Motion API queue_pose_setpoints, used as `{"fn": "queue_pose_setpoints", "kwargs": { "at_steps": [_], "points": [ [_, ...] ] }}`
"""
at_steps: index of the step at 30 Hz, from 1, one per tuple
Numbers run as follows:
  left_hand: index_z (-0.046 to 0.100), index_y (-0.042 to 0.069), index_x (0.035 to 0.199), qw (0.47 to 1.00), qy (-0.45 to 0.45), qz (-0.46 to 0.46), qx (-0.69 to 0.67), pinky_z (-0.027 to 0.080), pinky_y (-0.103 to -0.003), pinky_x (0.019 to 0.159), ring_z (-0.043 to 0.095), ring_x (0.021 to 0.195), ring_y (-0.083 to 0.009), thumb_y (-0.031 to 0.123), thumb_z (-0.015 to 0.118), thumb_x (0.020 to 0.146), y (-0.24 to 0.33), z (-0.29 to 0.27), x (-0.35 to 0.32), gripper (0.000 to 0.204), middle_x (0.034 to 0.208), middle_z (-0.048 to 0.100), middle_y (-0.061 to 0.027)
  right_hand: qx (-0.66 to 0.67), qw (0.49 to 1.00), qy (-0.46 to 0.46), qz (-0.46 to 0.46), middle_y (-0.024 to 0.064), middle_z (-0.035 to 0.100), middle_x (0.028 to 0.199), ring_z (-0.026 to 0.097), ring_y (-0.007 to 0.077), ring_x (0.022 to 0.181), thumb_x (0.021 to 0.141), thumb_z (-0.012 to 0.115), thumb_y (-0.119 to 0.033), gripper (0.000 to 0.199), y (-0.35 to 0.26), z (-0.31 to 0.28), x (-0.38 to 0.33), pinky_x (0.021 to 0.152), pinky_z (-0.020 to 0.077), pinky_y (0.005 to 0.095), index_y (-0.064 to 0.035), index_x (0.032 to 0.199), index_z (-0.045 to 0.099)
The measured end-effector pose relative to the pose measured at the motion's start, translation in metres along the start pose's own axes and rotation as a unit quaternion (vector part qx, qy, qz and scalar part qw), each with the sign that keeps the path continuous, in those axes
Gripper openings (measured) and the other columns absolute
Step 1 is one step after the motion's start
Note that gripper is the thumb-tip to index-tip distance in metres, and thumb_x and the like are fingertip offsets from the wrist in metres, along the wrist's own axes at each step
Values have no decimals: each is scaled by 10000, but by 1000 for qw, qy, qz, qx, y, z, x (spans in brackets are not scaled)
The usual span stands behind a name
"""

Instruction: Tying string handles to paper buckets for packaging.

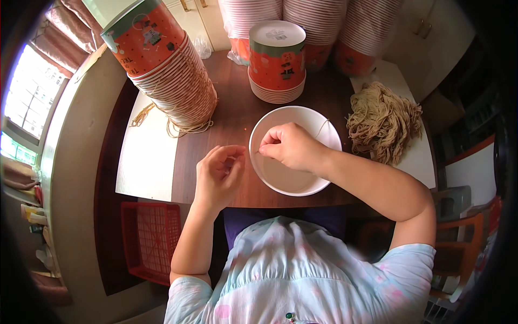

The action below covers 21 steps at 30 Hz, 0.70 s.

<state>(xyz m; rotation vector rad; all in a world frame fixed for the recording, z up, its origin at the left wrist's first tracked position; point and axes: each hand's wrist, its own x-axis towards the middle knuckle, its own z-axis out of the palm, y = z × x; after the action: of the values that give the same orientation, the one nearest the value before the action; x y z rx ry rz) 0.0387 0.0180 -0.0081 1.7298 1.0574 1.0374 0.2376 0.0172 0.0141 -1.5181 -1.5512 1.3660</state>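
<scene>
Evidently, the right hand (294, 147) pinches thumb to forefinger at nine o'clock inside the round white paper tub (288, 178); its hold is unclear. The left hand (217, 175), loosely curled, shows nothing held: brace the wall, keep the thin beige cord (323, 127) at one o'clock slack.

A head-worn fisheye camera looks down from close range on its wearer's left hand (217, 177) and right hand (294, 147) above a brown table (232, 113).
</scene>
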Motion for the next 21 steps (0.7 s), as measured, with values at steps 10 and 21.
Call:
{"fn": "queue_pose_setpoints", "kwargs": {
  "at_steps": [10,21],
  "points": [
    [658,-21,970,995,-77,54,28,396,-220,576,494,627,-92,190,577,944,30,-10,11,227,751,569,-47,-59,975,55,-205,31,612,795,569,102,718,857,624,-63,53,-16,-5,-25,649,464,259,-11,858,623],
    [651,-17,911,953,-185,-159,-180,384,-174,578,467,666,-12,178,593,938,45,-15,13,205,780,603,31,-218,891,147,-370,60,576,787,593,203,644,795,661,-48,66,-23,0,-43,567,471,309,-55,848,622]
  ]
}}
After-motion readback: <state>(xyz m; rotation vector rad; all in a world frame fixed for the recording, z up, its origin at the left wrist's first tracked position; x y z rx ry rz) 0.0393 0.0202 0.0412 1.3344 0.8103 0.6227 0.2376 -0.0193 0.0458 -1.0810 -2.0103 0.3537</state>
